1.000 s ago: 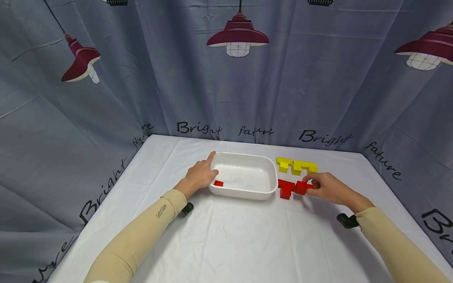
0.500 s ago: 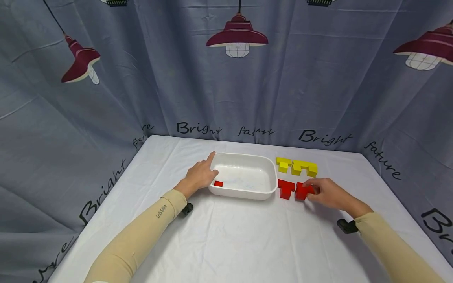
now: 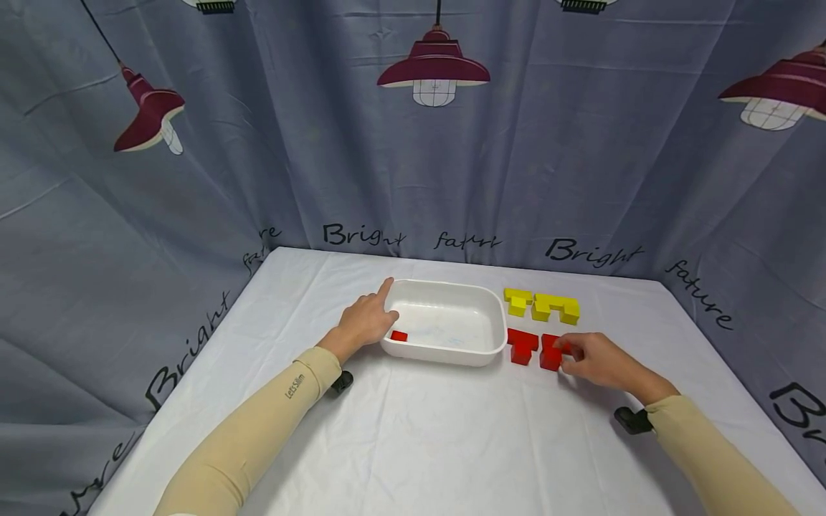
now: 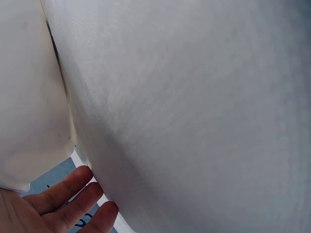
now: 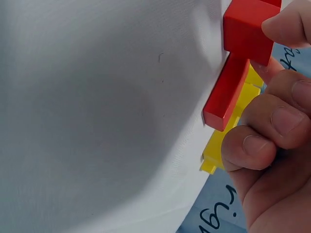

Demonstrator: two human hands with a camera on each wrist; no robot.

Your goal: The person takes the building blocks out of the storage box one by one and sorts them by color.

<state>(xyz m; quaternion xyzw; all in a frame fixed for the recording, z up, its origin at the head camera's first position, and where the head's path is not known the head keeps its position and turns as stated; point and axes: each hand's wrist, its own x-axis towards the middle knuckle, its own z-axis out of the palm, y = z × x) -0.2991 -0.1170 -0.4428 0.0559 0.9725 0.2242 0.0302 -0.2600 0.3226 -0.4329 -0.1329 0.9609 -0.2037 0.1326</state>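
Observation:
A white bin (image 3: 445, 354) stands on the white cloth with a small red block (image 3: 399, 335) in its near left corner. My left hand (image 3: 368, 319) rests at the bin's left end, index finger straight along the rim and thumb over the edge. In the left wrist view the other fingertips (image 4: 87, 191) lie on the cloth. My right hand (image 3: 600, 362) pinches a red cube (image 5: 248, 31) between thumb and index finger, with its other fingers curled. The cube is against a long red block (image 5: 224, 97), partly hidden by fingers in the head view.
Left of the right hand, a red T-shaped arrangement (image 3: 522, 345) lies near the bin's right wall. Behind it sit a yellow T-shaped arrangement (image 3: 518, 301) and a yellow U-like one (image 3: 555, 307). A grey printed curtain (image 3: 413, 179) hangs behind the table.
My right hand has moved slightly toward me with the red cube, which now stands lower, at the front side of the long red block. The left hand and bin look unmoved.

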